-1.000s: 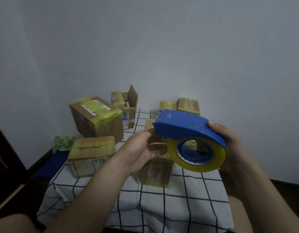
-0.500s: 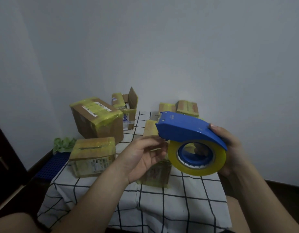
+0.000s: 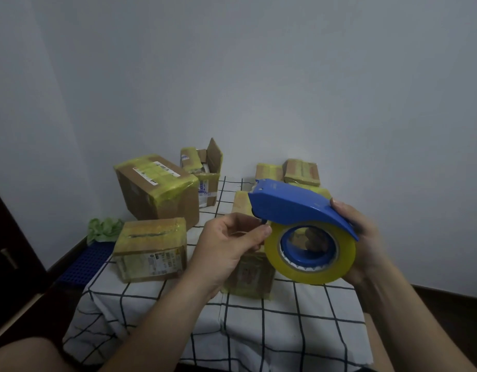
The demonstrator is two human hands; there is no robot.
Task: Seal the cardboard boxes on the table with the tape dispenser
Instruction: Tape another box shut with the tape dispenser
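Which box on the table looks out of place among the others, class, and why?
The small box at the back stands open, one flap upright, while others, like the front box, are wrapped in yellowish tape. The large box beside it also looks tilted.

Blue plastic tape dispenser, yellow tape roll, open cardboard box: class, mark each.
Blue plastic tape dispenser [image 3: 291, 208], head view, cover.
Yellow tape roll [image 3: 309, 276], head view, rim.
Open cardboard box [image 3: 214, 157], head view, flap.

No legible text; printed labels [image 3: 162, 260] on cardboard boxes [image 3: 162, 202] too blurred.
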